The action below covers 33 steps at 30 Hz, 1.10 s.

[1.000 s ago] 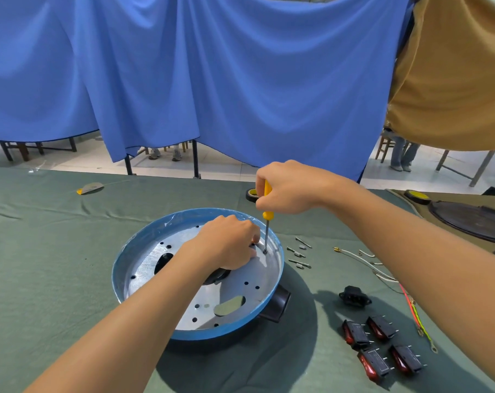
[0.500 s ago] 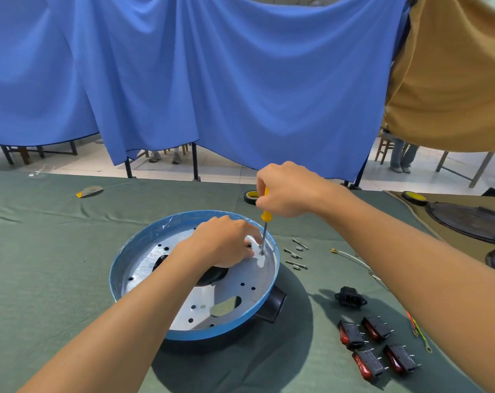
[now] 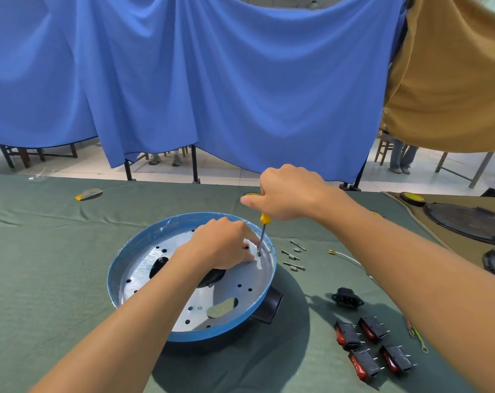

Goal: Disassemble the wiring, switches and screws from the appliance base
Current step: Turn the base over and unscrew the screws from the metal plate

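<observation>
Head view: right hand (image 3: 289, 194) fisted round screwdriver (image 3: 262, 235), upright for unscrewing appliance base (image 3: 113, 282); left hand (image 3: 226, 242) bracing beside tip, grip unclear.

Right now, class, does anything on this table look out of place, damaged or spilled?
Nothing stands out. The removed switches, screws and wires lie beside the appliance base; the right hand holds the screwdriver tip down in it.

No text, label, brand or number can be read anywhere in this view.
</observation>
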Each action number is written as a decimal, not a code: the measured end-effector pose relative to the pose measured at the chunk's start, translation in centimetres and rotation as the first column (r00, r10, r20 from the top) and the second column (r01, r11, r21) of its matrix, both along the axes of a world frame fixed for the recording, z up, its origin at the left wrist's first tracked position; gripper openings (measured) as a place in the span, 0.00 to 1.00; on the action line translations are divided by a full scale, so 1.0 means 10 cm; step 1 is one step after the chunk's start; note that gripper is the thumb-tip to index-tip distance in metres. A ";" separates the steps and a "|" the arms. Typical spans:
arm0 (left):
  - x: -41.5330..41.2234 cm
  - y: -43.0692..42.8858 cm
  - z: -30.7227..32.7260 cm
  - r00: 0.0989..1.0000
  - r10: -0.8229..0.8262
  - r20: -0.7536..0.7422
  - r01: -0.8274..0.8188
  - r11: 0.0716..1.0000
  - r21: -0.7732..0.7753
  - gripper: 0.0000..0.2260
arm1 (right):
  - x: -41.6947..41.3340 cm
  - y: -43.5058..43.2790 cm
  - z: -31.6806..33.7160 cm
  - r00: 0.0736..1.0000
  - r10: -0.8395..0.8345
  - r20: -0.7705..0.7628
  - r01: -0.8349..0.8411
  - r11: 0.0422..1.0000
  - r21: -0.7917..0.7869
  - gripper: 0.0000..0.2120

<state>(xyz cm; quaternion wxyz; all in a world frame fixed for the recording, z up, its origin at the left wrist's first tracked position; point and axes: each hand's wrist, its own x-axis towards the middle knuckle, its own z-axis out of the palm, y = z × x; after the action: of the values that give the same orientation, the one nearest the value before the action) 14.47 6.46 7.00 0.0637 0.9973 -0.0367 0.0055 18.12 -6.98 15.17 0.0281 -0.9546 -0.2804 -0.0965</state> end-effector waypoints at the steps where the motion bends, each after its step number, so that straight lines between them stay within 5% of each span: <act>1: 0.00 -0.02 -0.01 1.000 -0.004 0.012 0.004 1.000 0.003 0.12 | 0.01 0.00 -0.01 1.000 0.001 0.011 -0.001 1.000 0.004 0.17; 3: 0.01 -0.07 -0.03 0.999 0.001 0.046 -0.001 1.000 -0.004 0.11 | 0.02 -0.02 -0.02 0.999 0.035 -0.030 -0.034 0.999 0.023 0.09; 11: 0.02 -0.23 -0.03 0.991 0.103 0.087 -0.104 0.994 0.013 0.12 | -0.08 -0.16 0.06 0.976 0.183 -0.115 -0.171 0.980 0.103 0.04; 20: -0.01 -0.33 -0.03 0.984 0.101 0.146 -0.123 0.981 0.149 0.07 | -0.16 -0.90 -0.19 0.998 0.038 -0.055 0.004 0.792 0.610 0.07; 33: 0.00 -0.32 -0.07 0.981 -0.070 0.181 0.012 0.953 0.302 0.12 | -0.11 -1.06 -0.23 1.000 -0.022 -0.019 0.029 0.730 0.683 0.08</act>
<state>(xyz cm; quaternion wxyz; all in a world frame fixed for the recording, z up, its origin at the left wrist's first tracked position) 14.47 3.26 6.35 -0.0919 0.9893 -0.0639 0.0935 17.03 -17.58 12.91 0.3767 -0.8819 -0.2121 -0.1883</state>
